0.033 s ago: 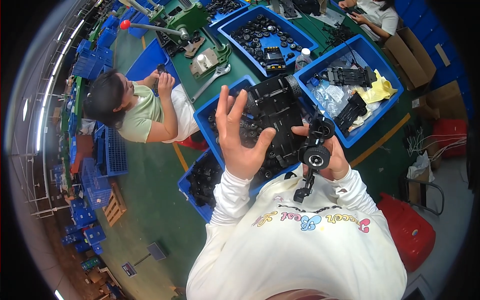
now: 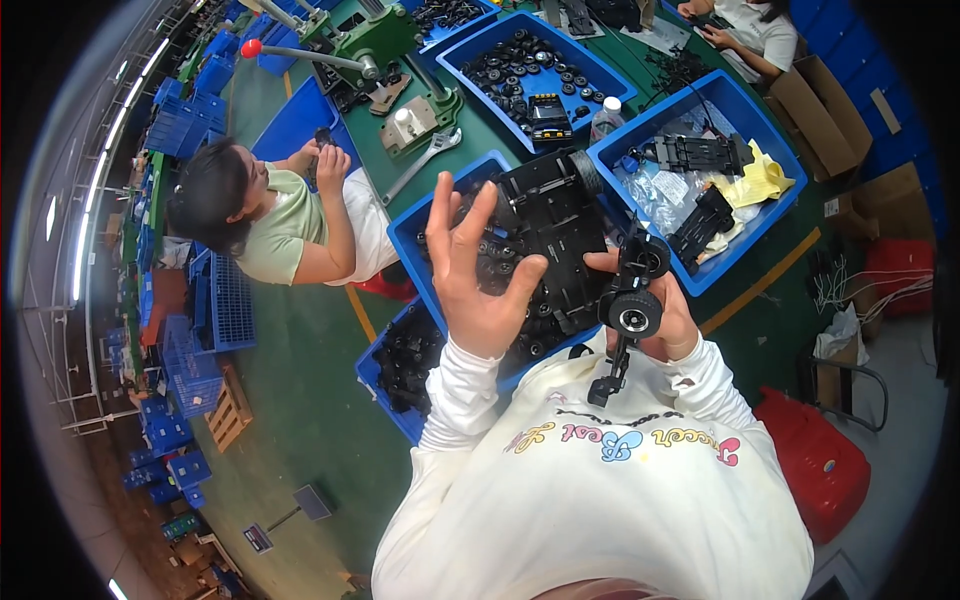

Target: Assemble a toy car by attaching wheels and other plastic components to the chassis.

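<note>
A black toy car chassis [image 2: 568, 235] is tilted over a blue bin in front of me. My right hand [image 2: 672, 318] grips its near right end, the thumb on top and the other fingers mostly hidden underneath. Beside that hand, black wheels with silver hubs [image 2: 634, 314] stick out, and a thin black part hangs down against my shirt. At the chassis's left side my left hand [image 2: 482, 290] is raised, fingers spread, with nothing in it. Another wheel [image 2: 586, 172] sits at the far end of the chassis.
Under the chassis is a blue bin [image 2: 405, 235] of black parts; another [image 2: 372, 365] stands nearer left. Farther off are a bin of small wheels [image 2: 455, 55], a wrench [image 2: 420, 165] and a green lever press [image 2: 385, 50]. Right lies a bin of chassis and bags [image 2: 790, 195]. A co-worker [image 2: 310, 225] sits left.
My left hand has shifted very slightly left, its fingertips a little lower. My right hand and the chassis look the same.
</note>
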The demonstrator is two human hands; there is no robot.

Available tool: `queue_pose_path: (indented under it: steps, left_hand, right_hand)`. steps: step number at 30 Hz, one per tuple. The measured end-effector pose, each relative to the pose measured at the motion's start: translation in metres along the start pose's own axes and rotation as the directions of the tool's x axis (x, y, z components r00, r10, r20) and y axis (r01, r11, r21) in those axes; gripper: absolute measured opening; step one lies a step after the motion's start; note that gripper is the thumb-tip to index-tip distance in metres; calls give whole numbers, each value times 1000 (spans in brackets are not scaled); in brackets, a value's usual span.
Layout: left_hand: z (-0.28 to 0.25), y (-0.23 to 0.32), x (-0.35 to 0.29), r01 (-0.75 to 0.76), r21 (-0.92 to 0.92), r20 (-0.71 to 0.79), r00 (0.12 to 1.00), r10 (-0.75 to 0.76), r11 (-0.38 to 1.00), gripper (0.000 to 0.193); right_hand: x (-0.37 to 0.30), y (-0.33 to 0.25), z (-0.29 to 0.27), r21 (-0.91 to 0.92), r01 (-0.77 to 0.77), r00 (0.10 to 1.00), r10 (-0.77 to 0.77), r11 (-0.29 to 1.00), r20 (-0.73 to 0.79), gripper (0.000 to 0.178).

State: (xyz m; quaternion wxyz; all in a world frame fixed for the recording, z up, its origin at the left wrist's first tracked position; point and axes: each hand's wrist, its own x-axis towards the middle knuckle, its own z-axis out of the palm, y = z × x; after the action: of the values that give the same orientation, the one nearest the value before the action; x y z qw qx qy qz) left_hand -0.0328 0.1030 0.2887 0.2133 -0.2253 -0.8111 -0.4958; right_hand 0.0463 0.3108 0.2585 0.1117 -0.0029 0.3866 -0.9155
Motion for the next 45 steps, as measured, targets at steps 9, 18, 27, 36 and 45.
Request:
queue_pose_path:
  steps: [9,18,27,36,45]
  left_hand:
    - [-2,-2,-5,-26,-39,-108,994,21,999,59]
    - [-9,-1,-14,-51,56,38,998,49,997,54]
    - [-11,0,-7,-125,234,35,992,120,964,50]
    - [-8,0,-2,-145,160,-41,987,154,976,76]
    - [-10,-3,-32,-270,254,185,956,227,929,45]
  right_hand:
    - [-1,1,1,40,-26,1000,26,999,3,78]
    - [-1,-8,5,0,-65,998,65,998,-25,78]
    - [-5,-10,9,-8,-69,997,68,998,-34,78]
    - [-3,-7,11,-51,-165,986,162,985,-48,77]
    - [2,-9,13,-2,-176,984,176,984,-27,75]
